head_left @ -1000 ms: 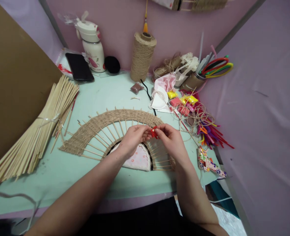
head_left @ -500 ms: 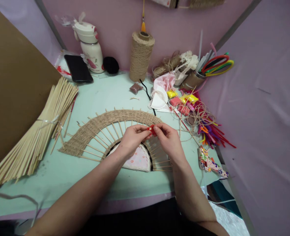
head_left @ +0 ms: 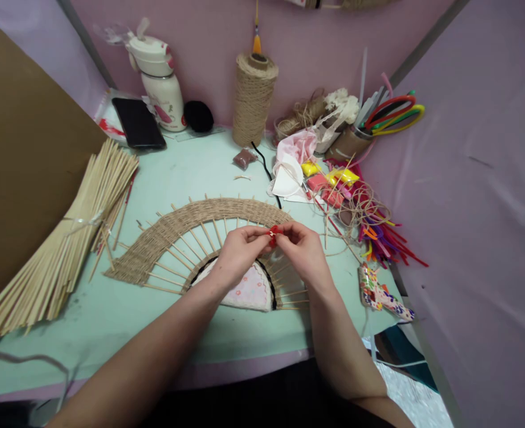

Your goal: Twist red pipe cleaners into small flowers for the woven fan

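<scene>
A small red flower-like piece (head_left: pixel 273 234) with a pale centre is pinched between the fingertips of both hands. My left hand (head_left: pixel 247 246) grips it from the left, and my right hand (head_left: pixel 300 244) has thumb and finger on its right side. Below them lies a fan-shaped woven piece (head_left: pixel 191 217) of twine and thin sticks, its right part hidden by my right hand and wrist. At the fan's base sits a white half-round panel (head_left: pixel 244 291) with small red flower marks and a black braided edge.
Flat sticks (head_left: pixel 62 244) lie bundled at left. Behind stand a white bottle (head_left: pixel 162 89), a phone (head_left: pixel 138 123) and a twine spool (head_left: pixel 254 101). Clay packets (head_left: pixel 318 181), pipe cleaners (head_left: pixel 385 238) and a holder with scissors (head_left: pixel 391 113) crowd the right; a patterned glue gun (head_left: pixel 378 294) is near the edge.
My right fingers have shifted slightly on the red piece, which is turned a little and shows its pale centre differently. The view has moved slightly.
</scene>
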Demonstrator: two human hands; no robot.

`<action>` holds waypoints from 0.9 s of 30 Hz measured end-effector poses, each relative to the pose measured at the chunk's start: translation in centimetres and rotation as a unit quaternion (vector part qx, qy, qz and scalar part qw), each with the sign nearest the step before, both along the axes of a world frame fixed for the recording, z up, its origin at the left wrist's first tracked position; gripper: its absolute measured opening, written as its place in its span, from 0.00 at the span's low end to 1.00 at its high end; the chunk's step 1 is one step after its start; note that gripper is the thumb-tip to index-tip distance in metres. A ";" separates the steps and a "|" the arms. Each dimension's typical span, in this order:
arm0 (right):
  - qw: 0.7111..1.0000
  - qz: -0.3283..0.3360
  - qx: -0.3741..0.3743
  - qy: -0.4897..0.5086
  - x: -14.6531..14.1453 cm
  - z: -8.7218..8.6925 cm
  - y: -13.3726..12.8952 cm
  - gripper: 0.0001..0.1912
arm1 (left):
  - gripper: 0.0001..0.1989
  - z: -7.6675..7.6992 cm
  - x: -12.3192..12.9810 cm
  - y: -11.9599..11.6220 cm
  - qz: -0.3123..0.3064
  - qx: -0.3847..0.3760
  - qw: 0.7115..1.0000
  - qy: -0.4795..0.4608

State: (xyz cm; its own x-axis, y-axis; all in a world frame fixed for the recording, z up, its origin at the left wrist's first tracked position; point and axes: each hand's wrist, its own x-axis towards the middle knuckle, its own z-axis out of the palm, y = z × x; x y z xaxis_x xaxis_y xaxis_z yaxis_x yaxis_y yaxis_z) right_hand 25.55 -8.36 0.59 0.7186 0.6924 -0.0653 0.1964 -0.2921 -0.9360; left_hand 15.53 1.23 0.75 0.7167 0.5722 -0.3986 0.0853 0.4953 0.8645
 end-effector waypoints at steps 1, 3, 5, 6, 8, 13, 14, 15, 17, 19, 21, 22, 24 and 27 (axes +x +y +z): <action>1.000 0.002 0.005 0.004 0.0 0.0 0.0 0.08 | 0.09 -0.1 0.0 0.0 0.002 0.001 1.000 0.000; 1.000 0.006 0.020 0.013 0.0 0.0 0.0 0.09 | 0.09 -0.2 0.0 0.1 0.011 -0.005 1.000 -0.004; 0.999 0.016 0.041 0.022 -0.2 0.0 0.2 0.10 | 0.11 -0.2 0.1 0.2 0.028 -0.023 0.999 -0.012; 0.998 0.018 0.054 0.023 -0.3 0.0 0.2 0.11 | 0.11 -0.1 0.1 0.2 0.041 -0.034 0.998 -0.016; 0.997 0.014 0.081 0.004 -0.7 -0.1 0.4 0.16 | 0.12 0.1 0.1 0.3 0.071 -0.052 0.996 -0.027; 0.985 0.019 0.061 -0.162 -1.4 -0.2 0.3 0.19 | 0.10 0.7 0.3 0.3 0.083 -0.064 0.994 -0.024; 0.979 0.019 0.050 -0.195 -1.4 -0.2 0.3 0.17 | 0.09 0.7 0.3 0.3 0.079 -0.064 0.995 -0.021; 0.974 0.018 0.041 -0.223 -1.5 -0.2 0.3 0.16 | 0.08 0.8 0.3 0.3 0.077 -0.064 0.995 -0.018; 0.966 0.017 0.035 -0.258 -1.5 -0.3 0.2 0.14 | 0.08 0.7 0.3 0.3 0.075 -0.063 0.995 -0.019; 0.961 0.013 0.037 -0.272 -1.6 -0.2 0.2 0.13 | 0.08 0.4 0.2 0.4 0.075 -0.057 0.995 -0.022; 0.962 0.010 0.041 -0.269 -1.7 -0.1 0.2 0.13 | 0.08 0.1 0.2 0.4 0.065 -0.041 0.997 -0.024; 0.965 0.008 0.042 -0.261 -1.7 -0.1 0.2 0.13 | 0.08 -0.1 0.2 0.4 0.060 -0.030 0.997 -0.024; 0.973 0.004 0.045 -0.225 -1.7 0.1 0.2 0.14 | 0.08 -0.4 0.1 0.5 0.053 -0.001 0.998 -0.023; 0.989 -0.006 0.050 -0.138 -1.3 0.1 0.1 0.15 | 0.10 -0.2 -0.1 0.7 0.044 0.062 0.997 -0.020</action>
